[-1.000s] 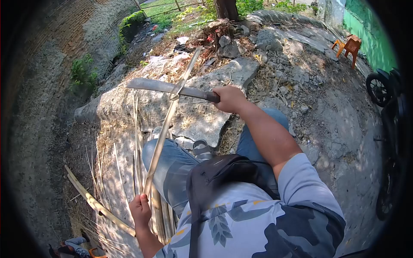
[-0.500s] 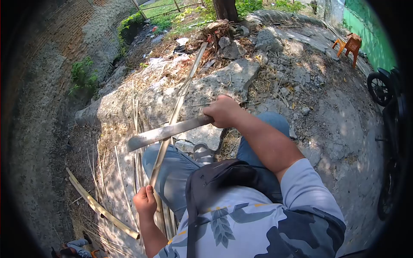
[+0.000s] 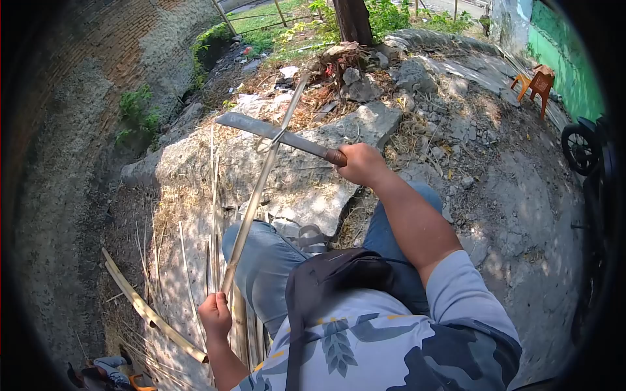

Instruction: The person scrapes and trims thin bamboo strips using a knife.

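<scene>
Head view: outstretched right grip (image 3: 362, 164) clasps the machete (image 3: 304, 143).

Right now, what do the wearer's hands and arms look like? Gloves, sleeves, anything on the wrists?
No gloves: left hand and right hand are bare, with no watch or bracelet visible on either wrist. The right sleeve is short, loose and pale grey-white, ending near the elbow. The left sleeve can't be made out clearly.
</scene>
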Tool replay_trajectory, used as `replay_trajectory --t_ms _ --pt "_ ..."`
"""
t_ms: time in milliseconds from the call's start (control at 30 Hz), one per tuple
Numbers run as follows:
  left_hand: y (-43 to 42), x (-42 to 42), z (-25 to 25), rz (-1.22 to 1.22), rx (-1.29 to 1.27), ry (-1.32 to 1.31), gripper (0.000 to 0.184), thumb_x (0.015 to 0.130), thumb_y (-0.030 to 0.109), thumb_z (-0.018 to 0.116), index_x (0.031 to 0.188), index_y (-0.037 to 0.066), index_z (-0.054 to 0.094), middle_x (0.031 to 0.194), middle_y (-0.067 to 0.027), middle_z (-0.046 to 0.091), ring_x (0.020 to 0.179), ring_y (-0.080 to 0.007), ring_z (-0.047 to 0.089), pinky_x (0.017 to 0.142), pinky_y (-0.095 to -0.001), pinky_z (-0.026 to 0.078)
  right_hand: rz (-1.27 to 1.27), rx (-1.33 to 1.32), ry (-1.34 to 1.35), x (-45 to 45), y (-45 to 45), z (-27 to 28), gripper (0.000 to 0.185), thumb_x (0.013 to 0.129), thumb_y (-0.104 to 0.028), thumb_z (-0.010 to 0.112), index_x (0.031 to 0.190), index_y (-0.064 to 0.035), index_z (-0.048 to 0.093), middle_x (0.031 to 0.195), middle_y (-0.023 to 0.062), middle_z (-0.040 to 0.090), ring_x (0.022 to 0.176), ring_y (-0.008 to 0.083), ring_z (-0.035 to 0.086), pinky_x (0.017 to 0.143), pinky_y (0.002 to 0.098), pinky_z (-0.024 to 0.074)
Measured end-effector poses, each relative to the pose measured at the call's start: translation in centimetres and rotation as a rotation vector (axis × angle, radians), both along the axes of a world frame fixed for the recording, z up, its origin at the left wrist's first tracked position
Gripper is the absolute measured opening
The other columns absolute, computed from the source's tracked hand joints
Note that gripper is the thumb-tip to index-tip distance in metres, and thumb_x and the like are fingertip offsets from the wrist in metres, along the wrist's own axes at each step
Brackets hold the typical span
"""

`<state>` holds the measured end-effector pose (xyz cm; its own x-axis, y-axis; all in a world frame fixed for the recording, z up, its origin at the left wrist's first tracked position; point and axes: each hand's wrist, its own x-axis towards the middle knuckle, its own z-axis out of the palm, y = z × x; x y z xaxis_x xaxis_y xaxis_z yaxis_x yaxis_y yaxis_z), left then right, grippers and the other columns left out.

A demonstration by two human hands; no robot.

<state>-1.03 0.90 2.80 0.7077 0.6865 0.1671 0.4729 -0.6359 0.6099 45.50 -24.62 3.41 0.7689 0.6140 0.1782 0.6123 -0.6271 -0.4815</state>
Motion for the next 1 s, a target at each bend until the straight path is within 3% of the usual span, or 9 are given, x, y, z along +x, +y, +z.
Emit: replay_trajectory --t_ms 100,167,233,267,367,600,800,900,1000 --pt "-0.7 1.1 0.0 -0.029 -0.044 -0.058 0.039 0.106 0.021 0.057 0.076 -0.003 0.060 0.057 -0.0109 0.053 0.054 -0.0167 0.050 0.053 -0.0369 0.040 0.187 -0.050 0.010 -0.7 -0.4 0.7 0.019 0.077 -0.027 0.073 0.094 -0.0168 0.072 0.091 0.0111 0.074 0.091 0.0352 0.073 0.080 0.0502 0.0567" --pt "-1.0 2.0 -0.5 -0.033 0.009 -0.056 0.039 0.106 0.024 0.059 0.076 -0.001 0.061 0.057 -0.0135 0.053 0.052 -0.0221 0.050 0.053 -0.0385 0.040 0.368 -0.120 0.138 -1.9 0.0 1.1 0.018 0.076 -0.026 0.072 0.092 -0.0182 0.072 0.088 0.0102 0.073 0.090 0.0348 0.072 0.079 0.0504 0.0563" --pt "-2.0 3.4 1.0 -0.035 0.092 0.029 0.039 0.105 0.025 0.060 0.077 0.000 0.062 0.057 -0.0154 0.053 0.050 -0.0274 0.051 0.053 -0.0398 0.040 0.520 -0.163 0.086 -3.5 1.1 0.5 0.019 0.073 -0.025 0.071 0.091 -0.0201 0.073 0.084 0.0081 0.072 0.090 0.0329 0.072 0.079 0.0500 0.0555" --pt "-1.9 3.7 0.6 -0.039 0.142 -0.011 0.039 0.104 0.028 0.061 0.077 0.002 0.064 0.059 -0.0182 0.054 0.051 -0.0349 0.052 0.053 -0.0424 0.041 0.512 -0.207 -0.008 -4.0 1.6 0.5 0.021 0.072 -0.024 0.073 0.092 -0.0204 0.073 0.082 0.0069 0.072 0.091 0.0308 0.071 0.080 0.0499 0.0547" --pt "-1.2 3.1 -0.1 -0.052 0.150 0.018 0.040 0.104 0.030 0.062 0.076 0.002 0.064 0.060 -0.0191 0.056 0.052 -0.0368 0.055 0.053 -0.0434 0.042 0.571 -0.281 -0.263 -2.6 2.2 0.9 0.023 0.072 -0.024 0.073 0.094 -0.0192 0.072 0.083 0.0066 0.072 0.092 0.0305 0.071 0.080 0.0493 0.0547" --pt "-1.7 1.1 0.9 -0.057 0.026 0.039 0.040 0.103 0.026 0.061 0.074 0.000 0.062 0.059 -0.0190 0.055 0.050 -0.0314 0.053 0.052 -0.0429 0.041 -0.085 -0.040 0.076 1.3 -0.6 0.1 0.022 0.078 -0.024 0.071 0.098 -0.0150 0.072 0.093 0.0134 0.074 0.097 0.0354 0.072 0.083 0.0508 0.0567" --pt "-0.4 0.2 -0.2 -0.061 0.039 0.006 0.042 0.102 0.026 0.061 0.071 0.000 0.056 0.056 -0.0189 0.050 0.047 -0.0284 0.044 0.051 -0.0429 0.037 0.130 0.031 0.190 2.3 -1.4 -1.2 0.034 0.077 -0.030 0.076 0.104 -0.0099 0.072 0.101 0.0153 0.074 0.097 0.0394 0.071 0.083 0.0497 0.0550" --pt "-0.7 -0.1 0.2 -0.074 0.101 0.033 0.042 0.102 0.026 0.062 0.070 0.000 0.056 0.056 -0.0181 0.050 0.047 -0.0286 0.046 0.051 -0.0429 0.038 0.182 0.089 0.501 2.0 -1.2 -1.2 0.036 0.078 -0.031 0.077 0.105 -0.0079 0.072 0.100 0.0154 0.075 0.097 0.0399 0.070 0.081 0.0504 0.0537" --pt "-1.4 0.4 0.7 -0.021 0.047 0.064 0.042 0.102 0.027 0.061 0.070 0.000 0.057 0.056 -0.0182 0.052 0.048 -0.0308 0.050 0.052 -0.0441 0.039 0.049 0.046 0.235 0.5 -0.1 -1.2 0.032 0.079 -0.031 0.078 0.100 -0.0084 0.070 0.096 0.0169 0.074 0.093 0.0385 0.071 0.079 0.0489 0.0549"
